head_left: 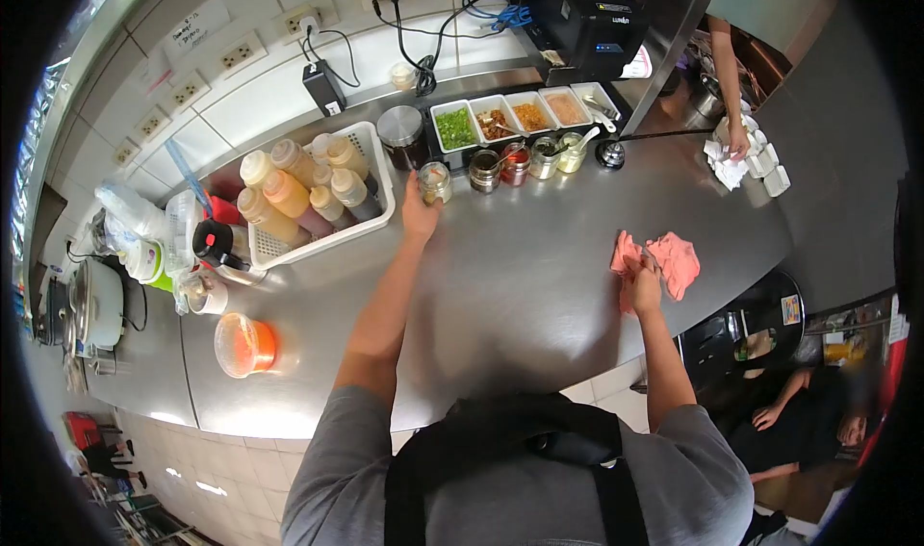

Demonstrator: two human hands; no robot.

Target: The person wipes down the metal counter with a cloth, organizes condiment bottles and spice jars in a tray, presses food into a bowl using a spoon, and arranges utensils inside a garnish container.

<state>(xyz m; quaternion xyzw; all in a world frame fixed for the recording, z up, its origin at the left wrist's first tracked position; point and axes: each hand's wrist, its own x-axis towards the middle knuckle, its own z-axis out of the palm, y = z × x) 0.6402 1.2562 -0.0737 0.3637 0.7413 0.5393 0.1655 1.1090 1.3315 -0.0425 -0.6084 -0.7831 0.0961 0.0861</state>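
My left hand (420, 216) reaches to the back of the steel counter (510, 286), its fingers closed around the near left side of a small glass jar (436, 182) with pale contents. Part of that grip is hidden from above. Over on the right, my right hand (645, 286) is closed on a crumpled pink cloth (678, 263) lying against the counter. Beside the held jar stand more open jars: a dark one (484, 173), a red one (515, 166), a green one (545, 159) and a pale yellow one (572, 152). Some have spoons in them.
A white basket (385, 185) of squeeze bottles is left of my left arm. Behind the jars sit trays of toppings (455, 127) and a lidded dark container (402, 134). An orange tub (245, 345) stands near the front edge. Another person's hand (738, 142) holds white paper at right.
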